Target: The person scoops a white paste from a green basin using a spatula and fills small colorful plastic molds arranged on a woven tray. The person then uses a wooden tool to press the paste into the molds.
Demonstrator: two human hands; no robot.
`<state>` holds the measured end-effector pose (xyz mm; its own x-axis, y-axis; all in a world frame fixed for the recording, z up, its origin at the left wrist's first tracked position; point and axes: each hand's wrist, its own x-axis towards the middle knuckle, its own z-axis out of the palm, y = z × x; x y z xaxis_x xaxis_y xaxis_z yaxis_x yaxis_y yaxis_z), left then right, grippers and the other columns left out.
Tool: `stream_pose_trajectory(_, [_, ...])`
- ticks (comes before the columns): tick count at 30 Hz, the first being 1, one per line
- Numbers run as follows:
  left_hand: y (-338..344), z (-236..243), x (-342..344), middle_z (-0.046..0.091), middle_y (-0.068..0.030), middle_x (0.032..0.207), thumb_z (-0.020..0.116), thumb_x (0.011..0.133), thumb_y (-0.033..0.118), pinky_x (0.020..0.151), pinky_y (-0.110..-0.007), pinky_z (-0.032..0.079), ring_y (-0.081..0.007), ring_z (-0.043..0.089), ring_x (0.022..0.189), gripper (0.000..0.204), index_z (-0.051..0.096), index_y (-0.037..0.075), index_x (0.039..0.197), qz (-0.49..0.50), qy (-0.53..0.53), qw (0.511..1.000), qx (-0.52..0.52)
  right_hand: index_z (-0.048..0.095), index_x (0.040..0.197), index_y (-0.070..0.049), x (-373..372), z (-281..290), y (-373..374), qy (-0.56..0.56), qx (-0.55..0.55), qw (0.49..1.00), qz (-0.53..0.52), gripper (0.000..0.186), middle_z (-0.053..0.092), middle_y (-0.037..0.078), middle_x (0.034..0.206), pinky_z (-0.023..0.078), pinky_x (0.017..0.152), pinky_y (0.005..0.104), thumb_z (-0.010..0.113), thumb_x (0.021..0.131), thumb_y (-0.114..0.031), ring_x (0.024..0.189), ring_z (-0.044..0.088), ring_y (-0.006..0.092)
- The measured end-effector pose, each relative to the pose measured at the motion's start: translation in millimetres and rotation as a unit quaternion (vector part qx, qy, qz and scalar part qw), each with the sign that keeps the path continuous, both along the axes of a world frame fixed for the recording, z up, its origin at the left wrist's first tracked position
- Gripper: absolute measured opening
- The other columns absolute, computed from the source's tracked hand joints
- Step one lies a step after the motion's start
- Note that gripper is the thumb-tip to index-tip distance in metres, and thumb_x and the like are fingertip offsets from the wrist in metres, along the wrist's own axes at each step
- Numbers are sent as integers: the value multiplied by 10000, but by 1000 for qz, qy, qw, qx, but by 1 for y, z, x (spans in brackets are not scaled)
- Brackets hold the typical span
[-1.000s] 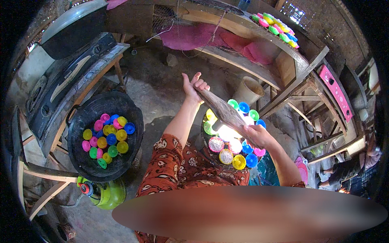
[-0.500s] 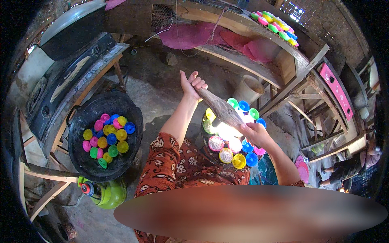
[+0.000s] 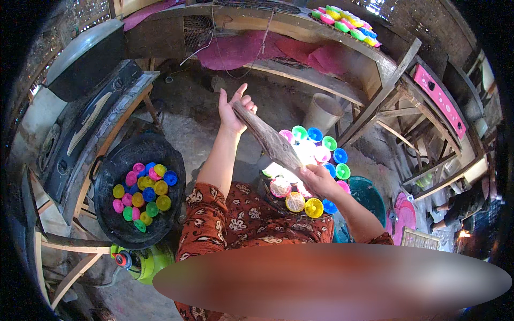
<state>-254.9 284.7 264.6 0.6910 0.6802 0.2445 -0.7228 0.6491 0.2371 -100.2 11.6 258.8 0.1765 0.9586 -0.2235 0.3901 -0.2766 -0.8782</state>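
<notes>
A rough grey-brown piece of wood [image 3: 270, 142], narrower toward its upper left end, slants in front of me. My left hand [image 3: 234, 115] holds that upper end with the last fingers curled round it, while thumb and index finger stick out. At the lower right end, my right hand [image 3: 320, 181] is closed on the wood. Just beyond and under it stand several small coloured plastic cups [image 3: 313, 207] in a ring-like cluster. Some carry a whitish filling. Bright sunlight washes out the middle of the cluster, and the wood and right hand cover part of it.
To the left is a black basin [image 3: 115, 224] with several coloured cups [image 3: 148, 183], above a green gas cylinder [image 3: 152, 264]. A black stove [image 3: 91, 115] stands beyond. Ahead are a bucket [image 3: 323, 113] and wooden bench [image 3: 305, 83]; right, a teal tub [image 3: 369, 195] and a person [image 3: 466, 206].
My hands and the wood have shifted left in the view, which has itself turned a little. My left thumb and index finger are now stretched out farther. More of the teal tub shows.
</notes>
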Motion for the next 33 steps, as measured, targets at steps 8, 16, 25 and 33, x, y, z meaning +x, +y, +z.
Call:
stream_pose_trajectory(8, [-28,25,-8,449,-169,1323,260,893,581,1061,-455,220,-307,400,1241,700,392,61,1342,-39,129,961,241,504,1083,-12,8,11,-18,115,141,980,-78,422,514,20,616,353,384,223,423,939,-400,438,453,89])
stream_pose_trajectory(16, [-124,67,20,642,-212,933,622,723,213,829,-404,474,-345,620,905,306,636,11,953,239,593,444,628,496,1120,-5,-16,36,-21,84,143,982,-89,451,515,45,587,403,418,285,413,936,-408,440,483,145])
stream_pose_trajectory(25, [-148,92,48,609,-117,640,623,650,201,681,-403,485,-306,614,631,172,612,67,756,351,355,344,796,505,1095,54,-11,167,14,-500,515,692,-76,432,505,220,1051,425,806,439,641,744,-159,955,513,345])
stream_pose_trajectory(33, [-191,126,0,647,-136,802,580,711,172,681,-422,507,-314,636,793,227,636,69,905,20,427,262,865,377,1122,63,-38,173,-57,-346,387,853,62,553,542,133,842,492,672,358,688,692,-89,667,581,276])
